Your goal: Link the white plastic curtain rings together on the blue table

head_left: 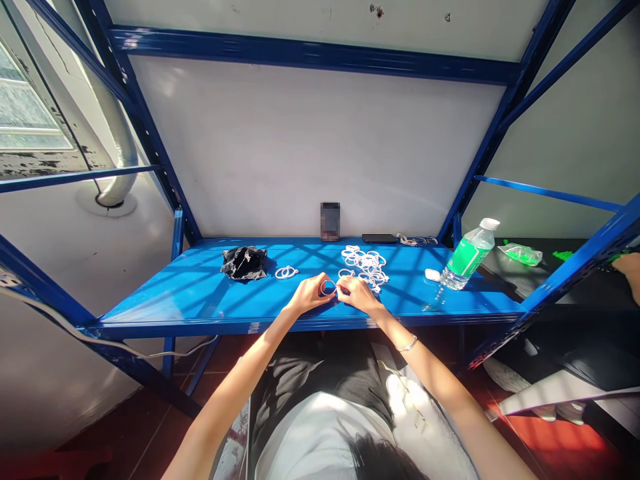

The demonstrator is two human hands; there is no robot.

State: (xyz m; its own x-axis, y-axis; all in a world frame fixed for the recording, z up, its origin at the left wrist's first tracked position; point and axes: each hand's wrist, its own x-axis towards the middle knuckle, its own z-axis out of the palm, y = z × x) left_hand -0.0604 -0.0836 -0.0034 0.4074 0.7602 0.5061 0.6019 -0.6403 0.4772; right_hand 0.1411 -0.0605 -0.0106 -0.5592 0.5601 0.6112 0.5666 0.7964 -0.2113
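Blue metal bench top [165,300], streaked with shadow. Black crumpled bag [245,265] at left, small cluster of white rings [287,272] just beside it. Larger heap of white rings [369,265] right of middle — loosely spread, overlapping. Back edge: dark upright object [330,222], flat black phone [379,239], bundled cable [417,240]. Right side: small white case [433,275] near green-labelled bottle [469,257].

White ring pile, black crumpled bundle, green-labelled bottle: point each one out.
White ring pile [370,275]: head view, among its crowded middle rings.
Black crumpled bundle [245,263]: head view, its wrinkled middle.
Green-labelled bottle [467,259]: head view, on the label.
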